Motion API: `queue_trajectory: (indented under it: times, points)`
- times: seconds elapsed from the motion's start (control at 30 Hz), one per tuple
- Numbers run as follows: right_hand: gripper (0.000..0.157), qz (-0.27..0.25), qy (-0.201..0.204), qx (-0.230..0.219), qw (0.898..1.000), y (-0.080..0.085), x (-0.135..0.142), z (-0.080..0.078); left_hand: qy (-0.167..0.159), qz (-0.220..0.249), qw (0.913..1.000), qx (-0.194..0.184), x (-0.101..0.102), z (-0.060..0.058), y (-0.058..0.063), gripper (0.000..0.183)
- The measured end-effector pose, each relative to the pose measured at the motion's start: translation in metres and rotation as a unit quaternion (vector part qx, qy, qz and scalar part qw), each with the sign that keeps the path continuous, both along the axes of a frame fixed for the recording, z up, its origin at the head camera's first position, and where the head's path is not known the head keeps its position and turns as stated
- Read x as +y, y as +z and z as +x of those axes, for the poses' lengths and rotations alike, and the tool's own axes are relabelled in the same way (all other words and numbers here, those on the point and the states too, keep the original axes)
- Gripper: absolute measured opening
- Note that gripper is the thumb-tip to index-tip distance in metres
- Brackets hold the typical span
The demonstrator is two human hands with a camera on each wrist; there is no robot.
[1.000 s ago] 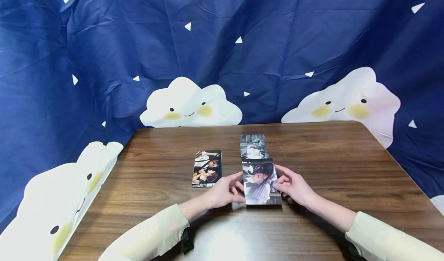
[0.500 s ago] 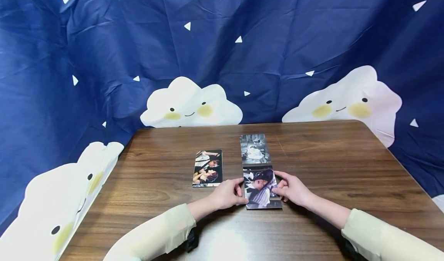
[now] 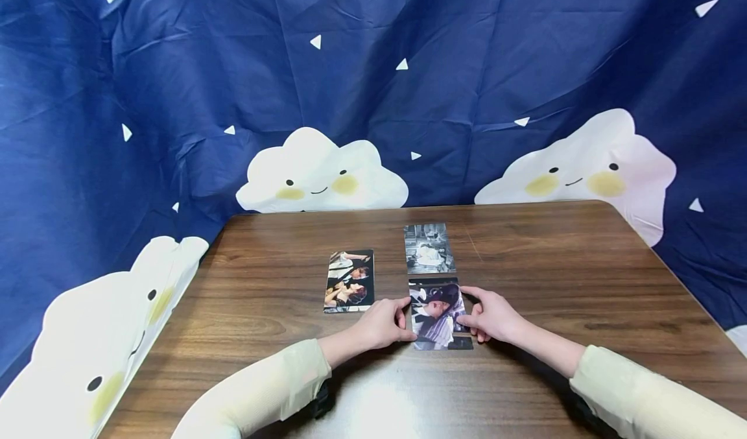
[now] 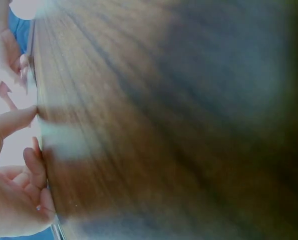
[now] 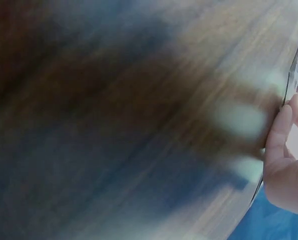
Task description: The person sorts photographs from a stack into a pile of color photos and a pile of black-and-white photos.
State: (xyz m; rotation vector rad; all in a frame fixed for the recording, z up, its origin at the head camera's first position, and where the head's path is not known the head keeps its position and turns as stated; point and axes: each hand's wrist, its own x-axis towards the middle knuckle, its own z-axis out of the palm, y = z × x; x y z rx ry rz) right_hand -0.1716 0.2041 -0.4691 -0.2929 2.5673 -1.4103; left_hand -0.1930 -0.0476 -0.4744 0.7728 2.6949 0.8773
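A photo card (image 3: 434, 316) showing a figure in a dark hat lies on the wooden table (image 3: 280, 361). My left hand (image 3: 380, 324) holds its left edge between index finger and thumb. On the opposite edge, my right hand (image 3: 493, 316) has its thumb over the card's face and its index finger by the upper right corner. Just beyond lies a black-and-white photo card (image 3: 428, 249), a narrow gap apart. Further left is a colour photo card (image 3: 349, 282) of two people. Both wrist views show mostly blurred tabletop, with fingers at the frame's side.
A blue curtain (image 3: 362, 69) with white clouds and triangles hangs behind the table and along its left side. The table's far edge runs close to the curtain. Bright glare lies on the tabletop near the front.
Both hands have brought the hat photo card slightly nearer and flatter, off the black-and-white card it overlapped. During the last half second the hands have hardly moved.
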Motion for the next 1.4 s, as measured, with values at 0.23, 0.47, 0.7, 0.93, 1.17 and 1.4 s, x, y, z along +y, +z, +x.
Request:
queue_trajectory:
  times: [0.23, 0.47, 0.7, 0.93, 1.17, 1.4]
  points:
    - [0.067, -0.012, -0.013, -0.004, 1.000, 0.000, 0.001, 0.000, -0.002, 0.022, 0.9997, -0.013, -0.002, -0.001, 0.001, 0.073]
    - [0.065, -0.050, -0.004, 0.001, 0.999, 0.007, 0.000, -0.001, -0.005, 0.107, 0.9930, -0.048, -0.015, 0.000, 0.008, 0.069]
    - [0.062, -0.092, -0.001, 0.018, 0.996, 0.019, -0.017, -0.013, 0.022, 0.143, 0.9893, 0.011, -0.050, -0.002, 0.021, 0.050]
    - [0.059, -0.112, 0.004, 0.046, 0.993, 0.027, -0.050, -0.034, 0.131, 0.186, 0.9700, 0.085, -0.092, -0.023, 0.021, 0.029]
    - [0.058, -0.125, -0.005, 0.034, 0.992, 0.022, -0.093, -0.052, 0.213, 0.168, 0.9588, 0.085, -0.119, -0.042, 0.007, 0.046]
    - [0.059, -0.063, -0.017, 0.012, 0.998, 0.012, -0.129, -0.065, 0.250, 0.147, 0.9561, 0.043, -0.130, -0.047, 0.000, 0.061]
